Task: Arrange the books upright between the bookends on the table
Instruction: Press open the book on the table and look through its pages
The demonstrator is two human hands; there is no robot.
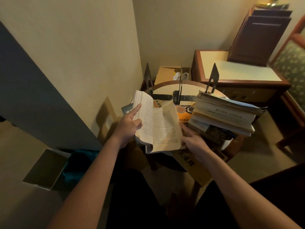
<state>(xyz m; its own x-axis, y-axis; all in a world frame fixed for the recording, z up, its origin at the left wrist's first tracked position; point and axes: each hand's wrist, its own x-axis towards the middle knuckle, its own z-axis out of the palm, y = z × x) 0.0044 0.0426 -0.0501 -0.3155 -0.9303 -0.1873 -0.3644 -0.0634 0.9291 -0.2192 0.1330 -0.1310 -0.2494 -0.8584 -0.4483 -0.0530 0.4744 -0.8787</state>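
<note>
Both grips held one open yellowed paperback book (158, 126): left hand (127, 128) pinning pages, right hand (195, 142) beneath. Loose leaves risked creasing; leaning stack of worn books (224, 114) at the round wooden surface's (188, 87) right edge might topple.

Yellowed open book (158, 128) with black print; black bookends (212, 78); orange cover (183, 113) beneath; cream table (166, 89) top, reddish-brown rim; green floral chair upholstery (292, 63).
</note>
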